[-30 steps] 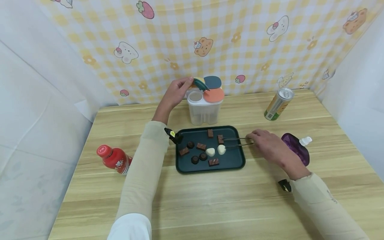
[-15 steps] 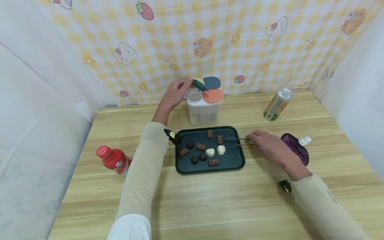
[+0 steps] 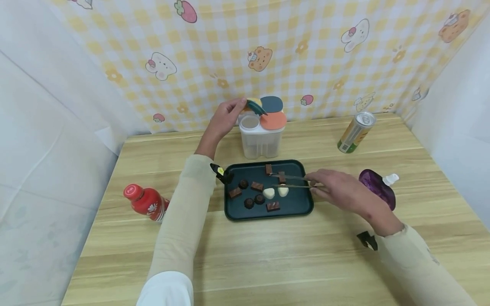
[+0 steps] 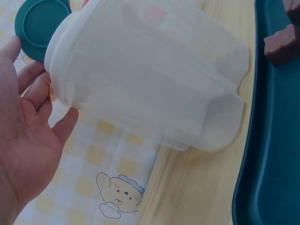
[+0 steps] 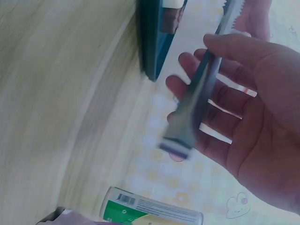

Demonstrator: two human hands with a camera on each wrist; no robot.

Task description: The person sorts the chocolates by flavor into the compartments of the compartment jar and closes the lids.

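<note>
My left hand (image 3: 225,115) pinches the raised green lid (image 3: 255,107) of a clear storage container (image 3: 261,145), uncovering one round opening. In the left wrist view, the thumb and a finger meet the lid's edge. My right hand (image 3: 338,188) holds metal tongs (image 5: 190,115) with serrated tips, its fingers curled around them. The tongs reach over a dark green tray (image 3: 298,208). Their tips are apart, one by a brown chocolate (image 3: 269,169) near the far edge; whether it touches is unclear. A second brown piece and a white chocolate (image 3: 269,193) lie beneath or beside the tongs.
Several other chocolates (image 3: 249,203) are spread over the tray. A red bottle (image 3: 149,203) stands left beside my sleeve. At the right are a drink can (image 3: 356,132) and a purple pouch (image 3: 377,189) with a white cap. A patterned cloth (image 3: 214,55) hangs behind the table.
My right hand has moved left, carrying the tongs' tips from the second brown piece and the white chocolate towards the far brown one. The left hand still holds the lid up.
</note>
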